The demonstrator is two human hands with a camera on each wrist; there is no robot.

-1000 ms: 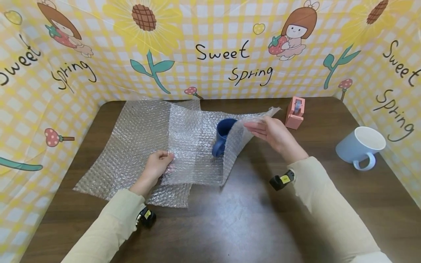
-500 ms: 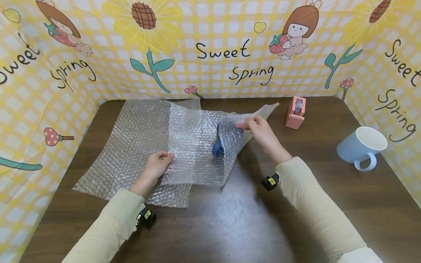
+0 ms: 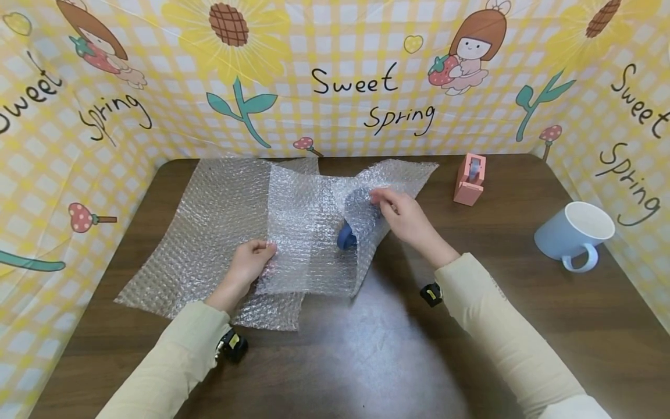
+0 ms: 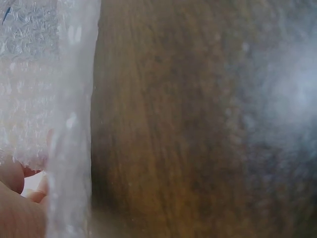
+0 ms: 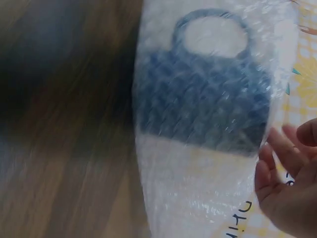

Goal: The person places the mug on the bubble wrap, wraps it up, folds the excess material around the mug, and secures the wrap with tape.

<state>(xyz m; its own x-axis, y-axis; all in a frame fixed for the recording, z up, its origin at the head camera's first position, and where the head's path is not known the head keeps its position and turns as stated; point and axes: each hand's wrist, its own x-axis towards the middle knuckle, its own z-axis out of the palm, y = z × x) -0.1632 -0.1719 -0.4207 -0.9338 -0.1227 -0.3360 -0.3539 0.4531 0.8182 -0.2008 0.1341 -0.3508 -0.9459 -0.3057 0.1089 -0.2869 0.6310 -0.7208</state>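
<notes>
A dark blue mug [image 3: 346,237] stands on a sheet of clear bubble wrap [image 3: 293,233], its handle toward me. The sheet's right part is folded up and over the mug, so its rim and most of its body are covered; handle and body show through the wrap in the right wrist view. My left hand [image 3: 248,264] pinches the left edge of this sheet, thumb on top. With curled fingers and thumb, my right hand [image 3: 402,215] holds the folded wrap at the mug's rim. In the right wrist view the fingertips [image 5: 268,153] are right at the wrap's edge.
Under the upper sheet, a second bubble wrap sheet [image 3: 220,203] spreads over the left of the wooden table [image 3: 366,355]. A pink tape dispenser [image 3: 469,180] stands at the back right. A light blue mug [image 3: 570,235] is at the far right. Patterned cloth walls [image 3: 335,46] surround the table.
My right hand has moved left and inward, drawing the wrap over the blue mug; the mug's opening, visible earlier, is now covered. My left hand has stayed in place.
</notes>
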